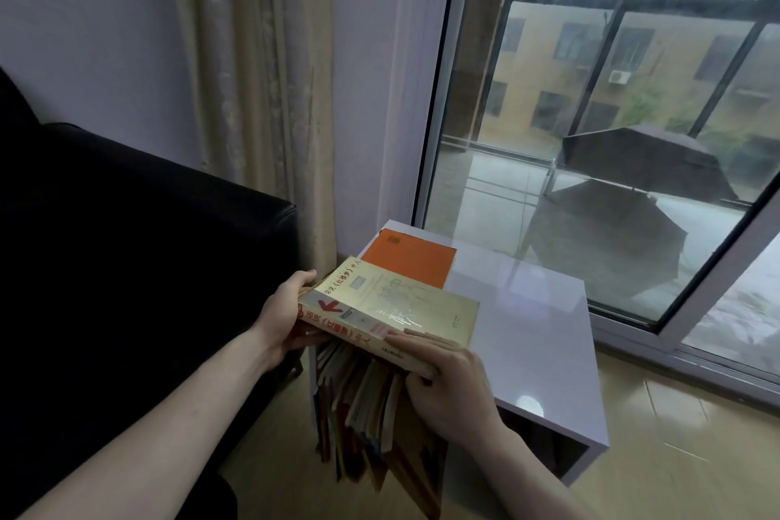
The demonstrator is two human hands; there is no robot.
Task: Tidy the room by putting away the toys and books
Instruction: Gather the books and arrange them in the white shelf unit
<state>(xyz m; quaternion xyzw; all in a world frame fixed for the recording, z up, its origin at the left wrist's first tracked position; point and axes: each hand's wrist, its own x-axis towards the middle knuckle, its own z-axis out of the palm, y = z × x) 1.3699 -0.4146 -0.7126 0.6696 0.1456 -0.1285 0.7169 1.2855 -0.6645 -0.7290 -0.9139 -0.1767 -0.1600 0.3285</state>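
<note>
Head view is showing me the black sofa (126, 249) filling the space to the left of the white cabinet (527, 321), and the big window (612, 118) rising just behind the cabinet, with a folded curtain (253, 76) hanging between sofa and glass. The cabinet is my landmark: it is low, and its glossy top is serving as a worktop. An orange book (411, 262) is lying flat on the far left corner of that top. Below the top, at its near left edge, a row of thin books (363, 405) is standing on end in the open compartment, packed and leaning a little, which I judge is why I am bringing the next one in from above instead of pushing it straight in.

I am holding the yellow book (401, 308) flat over the cabinet's near left corner, spine toward me. My left hand (283, 317) is curling round its left end, fingers over the edge, taking the weight. My right hand (447, 376) is gripping the near right corner, fingers lying across the cover and thumb seemingly underneath, steadying the book. Whether the book is touching the top I cannot tell.
</note>
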